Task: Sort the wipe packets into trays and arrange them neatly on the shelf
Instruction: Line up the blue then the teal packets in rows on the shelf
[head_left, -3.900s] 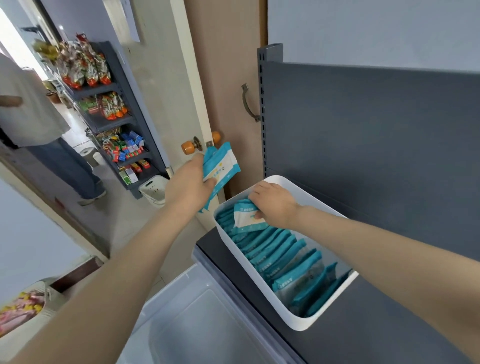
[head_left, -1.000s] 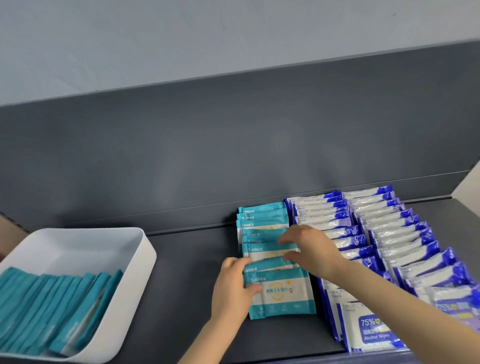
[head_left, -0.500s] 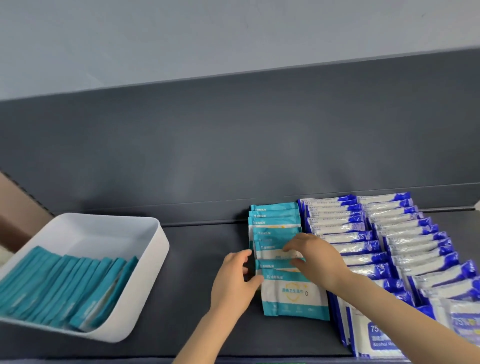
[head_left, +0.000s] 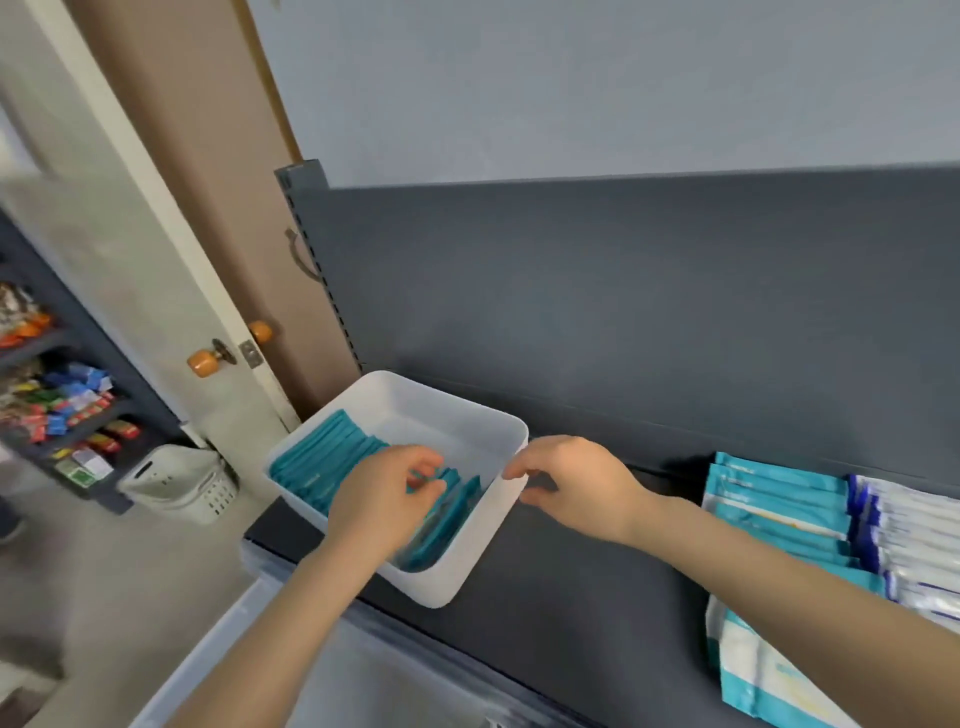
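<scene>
A white tray (head_left: 452, 410) stands at the left end of the dark shelf (head_left: 571, 587), holding several teal wipe packets (head_left: 322, 462) on edge. My left hand (head_left: 379, 499) is inside the tray, its fingers curled onto the tops of the packets at the right end of the row. My right hand (head_left: 576, 483) is at the tray's right rim, with a fingertip on the edge and the thumb against the outer wall. At the right, a row of teal packets (head_left: 774, 509) lies overlapped on the shelf beside blue-and-white packets (head_left: 909, 525).
A clear plastic bin (head_left: 363, 675) sits below the shelf's front edge. To the left are a door with an orange knob (head_left: 200, 358), a white basket (head_left: 176, 480) on the floor and a dark rack of snacks (head_left: 62, 410).
Both hands left the teal row on the shelf and moved left to the white tray. The view swung left with them.
</scene>
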